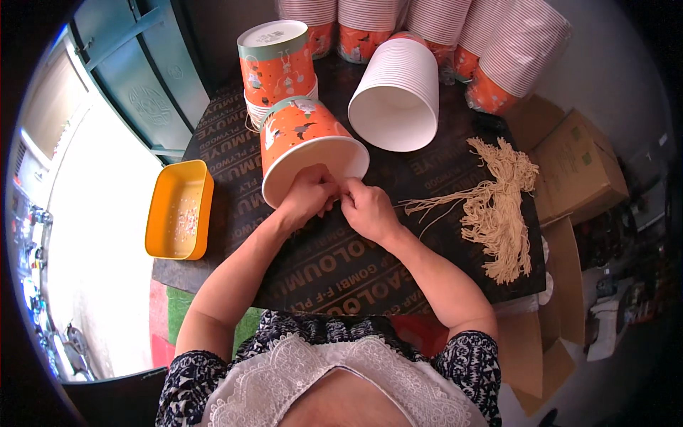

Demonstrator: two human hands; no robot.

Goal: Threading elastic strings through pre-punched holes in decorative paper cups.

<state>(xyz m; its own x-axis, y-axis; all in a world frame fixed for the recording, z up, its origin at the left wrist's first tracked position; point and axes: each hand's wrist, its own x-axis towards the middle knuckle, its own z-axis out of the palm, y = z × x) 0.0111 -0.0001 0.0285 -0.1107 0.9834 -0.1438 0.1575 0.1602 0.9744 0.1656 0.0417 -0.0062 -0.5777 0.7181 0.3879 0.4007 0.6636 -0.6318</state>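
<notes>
Dark printed plywood tops a counter point(299, 274). Just left of its middle, the left hand point(311, 192) and right hand point(368, 210) meet at the near rim of a tilted orange paper bucket point(295, 139); each grip is pinched closed, on what I cannot tell. Yellow tray point(203, 220) at the left edge; beige strings point(498, 203) bundled near the right edge. Beyond, nested white buckets point(409, 67) lie sideways near an inverted orange stack point(274, 75); wrapped stacks point(523, 50) line the far edge.

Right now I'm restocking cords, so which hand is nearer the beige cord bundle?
Right: the right hand is left of the beige cord bundle. The left hand is farther left, at the tilted orange bucket.
</notes>
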